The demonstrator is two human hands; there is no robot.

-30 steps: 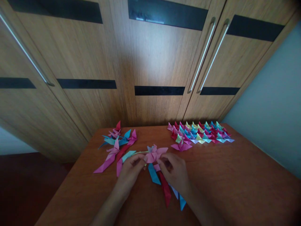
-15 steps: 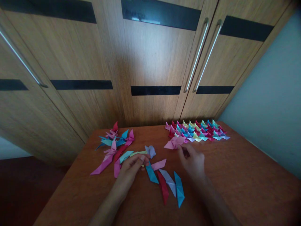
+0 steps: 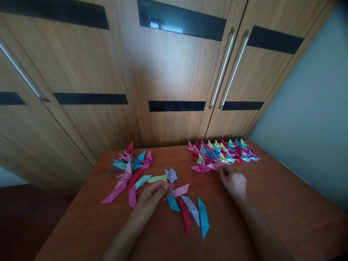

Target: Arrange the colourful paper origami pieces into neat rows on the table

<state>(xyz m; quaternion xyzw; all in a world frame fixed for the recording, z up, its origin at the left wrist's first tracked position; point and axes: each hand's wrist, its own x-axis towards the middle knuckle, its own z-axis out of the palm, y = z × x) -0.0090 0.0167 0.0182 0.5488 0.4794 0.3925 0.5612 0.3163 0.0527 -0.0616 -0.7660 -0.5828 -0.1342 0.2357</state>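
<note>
My right hand is closed, its thumb and finger pinching the edge of a pink origami piece in front of the rows of small origami pieces. A second pink origami piece lies on the table just left of it. My left hand is also closed, fingertips together over the loose folded strips; whatever is between them is hidden. Around it are a pale yellow strip, a lilac crumpled-looking piece, a pink strip and a blue strip.
Red, lilac and blue folded strips lie nearer me on the wooden table. Longer joined origami pieces are spread at the left. A wooden wardrobe stands behind the table, a pale wall to the right.
My right hand has moved right along the front of the rows. The two pink pieces now show side by side, where they overlapped before. My left hand stays nearly in place.
</note>
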